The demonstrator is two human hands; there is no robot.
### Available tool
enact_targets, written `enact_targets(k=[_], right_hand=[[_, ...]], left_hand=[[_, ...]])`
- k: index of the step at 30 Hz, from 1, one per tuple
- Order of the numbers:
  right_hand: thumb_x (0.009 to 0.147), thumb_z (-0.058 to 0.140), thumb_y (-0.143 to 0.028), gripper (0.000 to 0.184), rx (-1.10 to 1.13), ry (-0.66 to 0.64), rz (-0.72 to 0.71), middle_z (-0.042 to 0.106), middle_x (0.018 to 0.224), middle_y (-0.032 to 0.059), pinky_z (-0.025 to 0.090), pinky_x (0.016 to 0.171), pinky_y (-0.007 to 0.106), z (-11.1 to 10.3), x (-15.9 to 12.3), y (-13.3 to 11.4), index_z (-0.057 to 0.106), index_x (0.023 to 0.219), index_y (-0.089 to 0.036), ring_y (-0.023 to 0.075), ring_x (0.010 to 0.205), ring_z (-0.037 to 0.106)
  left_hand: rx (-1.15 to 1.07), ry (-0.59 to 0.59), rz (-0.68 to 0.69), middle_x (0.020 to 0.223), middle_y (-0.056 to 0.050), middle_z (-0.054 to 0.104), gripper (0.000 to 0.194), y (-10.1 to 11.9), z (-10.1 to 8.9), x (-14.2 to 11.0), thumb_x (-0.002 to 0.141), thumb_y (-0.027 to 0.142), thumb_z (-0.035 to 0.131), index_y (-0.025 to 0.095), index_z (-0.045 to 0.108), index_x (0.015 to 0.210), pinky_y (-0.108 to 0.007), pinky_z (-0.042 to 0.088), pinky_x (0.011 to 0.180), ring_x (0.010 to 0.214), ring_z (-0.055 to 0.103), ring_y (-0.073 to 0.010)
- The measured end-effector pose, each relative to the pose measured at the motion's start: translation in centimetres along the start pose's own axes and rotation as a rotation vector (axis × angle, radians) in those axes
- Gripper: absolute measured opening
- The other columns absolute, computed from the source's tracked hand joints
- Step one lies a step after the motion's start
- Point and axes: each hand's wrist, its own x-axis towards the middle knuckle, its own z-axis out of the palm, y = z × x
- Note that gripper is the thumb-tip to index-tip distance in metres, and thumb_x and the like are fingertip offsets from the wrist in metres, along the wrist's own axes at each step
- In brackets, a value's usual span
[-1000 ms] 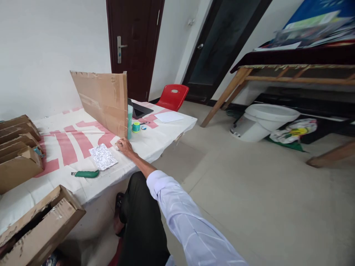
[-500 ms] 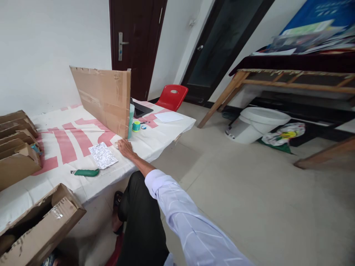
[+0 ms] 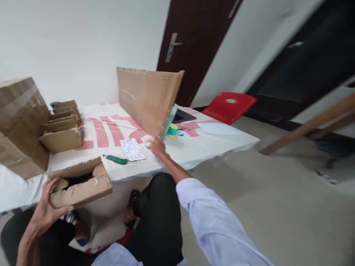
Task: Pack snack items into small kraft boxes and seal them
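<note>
At the lower left of the frame the left hand (image 3: pixel 44 210) grips the near end of an open cardboard box (image 3: pixel 80 183) that overhangs the bench (image 3: pixel 194 151) edge. Toward the centre the right hand (image 3: pixel 158 146) lies loosely curled against a small pale object (image 3: pixel 149 143), fingers not clearly closed. Judging by this, the box is only held, and the green cutter (image 3: pixel 117 159), patterned sheet (image 3: pixel 133 149) and upright cardboard panel (image 3: pixel 146 98) beyond lie untouched.

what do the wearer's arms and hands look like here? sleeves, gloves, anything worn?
Both hands are bare: no gloves. No rings or watch can be made out. The right arm wears a pale lavender-white shirt sleeve with faint check lines, cuff pushed up the forearm. The left hand and forearm show no sleeve in view.
</note>
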Motion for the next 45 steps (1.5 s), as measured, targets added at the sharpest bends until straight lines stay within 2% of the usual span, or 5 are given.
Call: enact_targets(k=[6,15,23,37,45], right_hand=[[0.105,0.038,-0.048,0.045,0.181,-0.061,-0.118,0.070,0.118,0.0165,0.056,0.098,0.050,-1.6,-2.8,-9.5,0.073,0.117,-0.021,0.0316,0.113,0.066],[0.088,0.075,-0.061,0.059,0.289,-0.713,-0.703,0.073,0.129,0.0102,0.049,0.109,0.057,-4.4,-13.4,-27.9,0.069,0.141,-0.038,0.0359,0.123,0.063],[0.082,0.084,-0.040,0.042,0.292,-0.782,-0.696,0.072,0.108,0.0068,0.057,0.091,0.048,-3.4,-12.3,-26.0,0.073,0.121,-0.031,0.0300,0.103,0.069],[0.095,0.059,-0.006,0.019,0.253,-0.404,-0.895,0.073,0.094,0.0066,0.055,0.083,0.039,-8.3,-15.7,-23.9,0.064,0.094,-0.024,0.0239,0.091,0.068],[0.094,0.070,-0.025,0.023,0.247,-0.368,-0.845,0.071,0.116,0.0138,0.057,0.093,0.048,-7.7,-17.8,-22.7,0.067,0.117,-0.024,0.0310,0.108,0.067]], left_hand=[[-0.106,-0.055,-0.036,0.159,-0.017,0.043,0.101,1.0,-0.3,-1.2,0.070,0.064,0.085,0.023,0.044,0.153,-0.062,0.032,0.128,0.153,0.040,-0.0417],[-0.284,-0.057,-0.023,0.160,-0.017,0.039,0.106,1.4,1.1,-2.4,0.070,0.056,0.091,0.024,0.040,0.157,-0.061,0.029,0.130,0.154,0.038,-0.0401],[-0.515,-0.079,-0.059,0.171,-0.014,0.027,0.112,0.8,2.9,-5.5,0.069,0.038,0.089,0.029,0.031,0.165,-0.054,0.047,0.117,0.156,0.032,-0.0409],[-0.532,0.074,-0.015,0.157,-0.015,0.046,0.105,2.6,4.5,-5.3,0.065,0.031,0.087,0.026,0.041,0.160,-0.054,0.048,0.114,0.144,0.047,-0.0385],[-0.556,0.119,0.007,0.157,-0.016,0.048,0.102,3.3,4.7,-5.0,0.065,0.029,0.087,0.024,0.043,0.156,-0.052,0.049,0.114,0.144,0.049,-0.0381]])
